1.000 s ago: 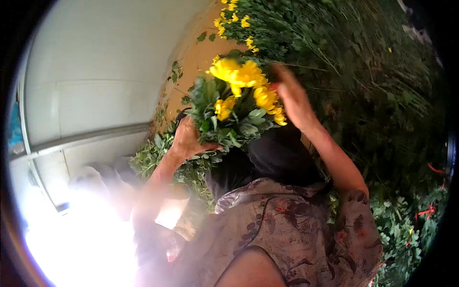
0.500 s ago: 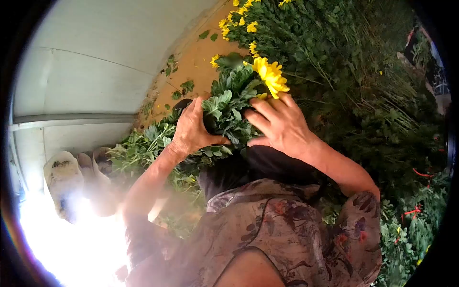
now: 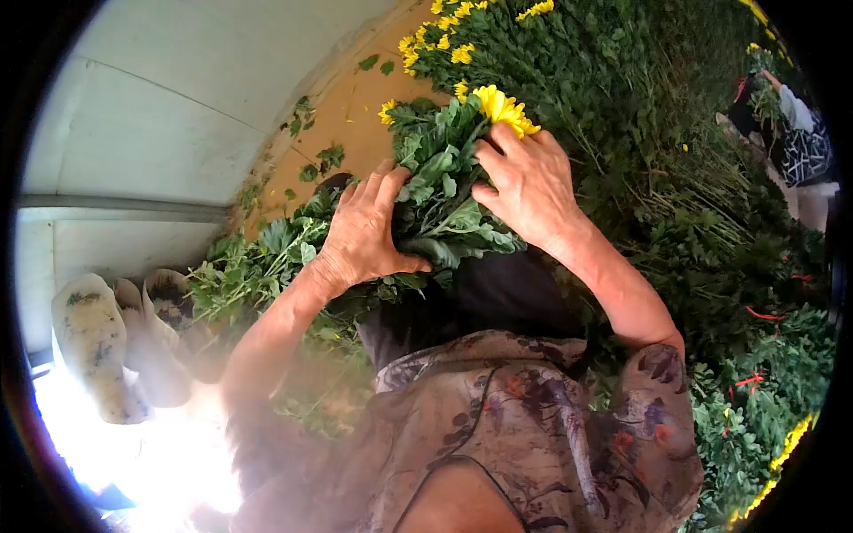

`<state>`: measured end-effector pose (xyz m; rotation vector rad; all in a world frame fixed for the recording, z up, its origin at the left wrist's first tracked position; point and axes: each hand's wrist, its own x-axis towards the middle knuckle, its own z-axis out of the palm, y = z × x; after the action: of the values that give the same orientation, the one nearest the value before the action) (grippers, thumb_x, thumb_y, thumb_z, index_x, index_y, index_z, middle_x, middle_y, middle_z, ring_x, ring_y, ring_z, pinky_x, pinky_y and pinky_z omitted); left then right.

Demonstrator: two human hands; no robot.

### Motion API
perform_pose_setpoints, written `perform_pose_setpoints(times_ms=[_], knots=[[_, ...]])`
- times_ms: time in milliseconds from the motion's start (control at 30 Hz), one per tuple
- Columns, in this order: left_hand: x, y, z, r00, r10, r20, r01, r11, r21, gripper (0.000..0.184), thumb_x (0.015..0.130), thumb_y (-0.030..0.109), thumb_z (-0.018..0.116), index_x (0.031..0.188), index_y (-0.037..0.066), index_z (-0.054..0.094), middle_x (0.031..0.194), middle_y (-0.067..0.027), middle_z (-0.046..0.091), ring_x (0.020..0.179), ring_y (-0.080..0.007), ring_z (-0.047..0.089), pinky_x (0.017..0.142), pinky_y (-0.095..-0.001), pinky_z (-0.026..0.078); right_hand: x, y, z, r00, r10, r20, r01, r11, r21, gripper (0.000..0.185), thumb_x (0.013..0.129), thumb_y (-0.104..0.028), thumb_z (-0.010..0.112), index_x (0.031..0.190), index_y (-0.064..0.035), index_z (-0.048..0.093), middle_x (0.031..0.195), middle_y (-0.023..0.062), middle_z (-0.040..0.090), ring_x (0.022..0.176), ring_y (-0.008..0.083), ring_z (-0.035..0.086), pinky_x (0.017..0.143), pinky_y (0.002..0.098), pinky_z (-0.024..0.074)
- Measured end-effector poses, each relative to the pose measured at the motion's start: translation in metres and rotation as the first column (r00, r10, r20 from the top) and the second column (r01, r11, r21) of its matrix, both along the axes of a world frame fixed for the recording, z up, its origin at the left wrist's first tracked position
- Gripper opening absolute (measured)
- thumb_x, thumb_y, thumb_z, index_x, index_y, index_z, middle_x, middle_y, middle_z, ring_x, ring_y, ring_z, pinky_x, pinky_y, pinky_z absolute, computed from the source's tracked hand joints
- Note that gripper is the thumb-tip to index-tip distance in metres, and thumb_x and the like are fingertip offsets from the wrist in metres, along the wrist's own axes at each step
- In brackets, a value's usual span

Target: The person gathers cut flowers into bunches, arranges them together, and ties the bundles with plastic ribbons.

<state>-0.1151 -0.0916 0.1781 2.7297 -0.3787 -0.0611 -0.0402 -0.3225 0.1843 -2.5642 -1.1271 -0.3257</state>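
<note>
A leafy bunch of yellow chrysanthemums (image 3: 435,164) lies across my lap, its leafy stems trailing left. My left hand (image 3: 366,226) is wrapped round the left side of the bunch, thumb toward my body and fingers over the leaves. On the other side, my right hand (image 3: 533,186) has its fingers curled into the leaves just under a large yellow flower head (image 3: 502,108). Its fingertips are partly hidden by the foliage.
A large heap of cut chrysanthemums (image 3: 640,115) fills the right side. Red ties (image 3: 751,380) mark bundles at lower right. Another person (image 3: 800,133) is at the far right edge. Pale shoes (image 3: 93,342) stand left, by a light wall panel (image 3: 151,115). Loose leaves (image 3: 330,157) lie on the floor.
My right hand has moved up and closed in under the flower head. More leaves now spread between my hands. The view has shifted slightly, bringing the other person further into sight.
</note>
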Motion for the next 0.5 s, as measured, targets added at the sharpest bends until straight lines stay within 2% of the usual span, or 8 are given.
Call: perform_pose_setpoints(times_ms=[33,67,167,233,267,333,367,500], knots=[[-0.001,0.0,0.0,0.999,-0.03,0.035,0.027,0.996,0.087,0.112,0.048,0.029,0.09,0.138,0.004,0.028,0.133,-0.0236,0.045,0.121,-0.0397,0.045,0.101,-0.043,0.039,-0.001,0.0,0.0,1.0,-0.009,-0.011,0.009,1.0,0.001,0.037,0.069,-0.023,0.078,0.098,-0.0069,0.061,0.099,0.0091,0.053,0.084,0.0229,0.058,0.077,0.0391,0.0411],[0.0,0.001,-0.003,1.0,-0.025,0.017,0.025,0.999,0.027,0.106,0.05,0.025,0.088,0.136,0.003,0.031,0.135,-0.0239,0.044,0.122,-0.0408,0.046,0.101,-0.0434,0.04,-0.006,-0.002,-0.005,0.991,0.028,0.131,-0.039,0.996,0.085,0.039,0.067,-0.021,0.079,0.099,-0.0079,0.06,0.097,0.0074,0.052,0.083,0.0215,0.056,0.074,0.038,0.0396],[-0.008,0.013,-0.015,0.999,-0.036,0.022,0.037,0.996,-0.081,0.088,0.056,0.022,0.081,0.132,0.004,0.04,0.134,-0.0236,0.044,0.119,-0.0408,0.047,0.098,-0.0451,0.041,-0.049,-0.006,-0.008,0.946,0.203,0.252,-0.216,0.976,0.025,0.056,0.071,-0.036,0.075,0.119,-0.0123,0.057,0.121,0.0102,0.052,0.111,0.0229,0.052,0.096,0.0468,0.0377],[-0.006,0.018,-0.026,0.999,-0.024,0.036,0.029,0.991,-0.133,0.078,0.063,0.016,0.077,0.132,0.003,0.042,0.132,-0.0249,0.046,0.117,-0.0413,0.049,0.097,-0.0448,0.043,-0.068,0.01,-0.017,0.938,0.326,0.117,-0.335,0.94,0.07,0.082,0.066,-0.05,0.075,0.135,-0.0149,0.046,0.142,0.0132,0.039,0.134,0.0272,0.034,0.112,0.0538,0.0224],[-0.005,0.017,-0.029,0.999,-0.046,0.014,0.048,0.984,-0.173,0.076,0.065,0.015,0.076,0.132,0.003,0.042,0.133,-0.0245,0.046,0.117,-0.0414,0.049,0.097,-0.0448,0.043,-0.063,0.015,-0.015,0.933,0.341,0.117,-0.338,0.94,-0.045,0.103,0.059,-0.06,0.075,0.142,-0.0158,0.035,0.151,0.0139,0.026,0.142,0.0292,0.019,0.115,0.0575,0.0111],[-0.004,0.016,-0.025,0.993,-0.114,-0.027,0.107,0.977,-0.187,0.073,0.069,0.017,0.076,0.132,0.002,0.041,0.133,-0.0235,0.047,0.117,-0.0413,0.049,0.096,-0.0444,0.044,-0.036,0.032,-0.009,0.956,0.282,0.076,-0.265,0.947,-0.184,0.111,0.058,-0.064,0.073,0.146,-0.0152,0.028,0.153,0.0144,0.023,0.141,0.0342,0.018,0.114,0.0582,0.0081],[-0.006,0.013,-0.021,0.989,-0.041,-0.144,0.012,0.981,-0.196,0.075,0.07,0.02,0.076,0.133,0.0,0.039,0.132,-0.0228,0.047,0.118,-0.0423,0.048,0.097,-0.0453,0.042,-0.024,0.038,-0.013,0.966,0.253,0.06,-0.235,0.947,-0.217,0.112,0.058,-0.065,0.073,0.147,-0.0145,0.027,0.152,0.0149,0.023,0.141,0.0358,0.018,0.114,0.0582,0.0075],[-0.016,0.001,0.012,0.999,0.003,-0.035,-0.002,1.0,0.029,0.105,0.06,0.039,0.083,0.141,0.002,0.029,0.14,-0.0234,0.039,0.132,-0.0403,0.034,0.107,-0.0524,0.026,-0.02,0.037,-0.021,0.982,0.178,0.069,-0.158,0.962,-0.223,0.113,0.056,-0.06,0.075,0.145,-0.0084,0.028,0.135,0.0164,0.04,0.128,0.033,0.035,0.11,0.0533,0.0196]])
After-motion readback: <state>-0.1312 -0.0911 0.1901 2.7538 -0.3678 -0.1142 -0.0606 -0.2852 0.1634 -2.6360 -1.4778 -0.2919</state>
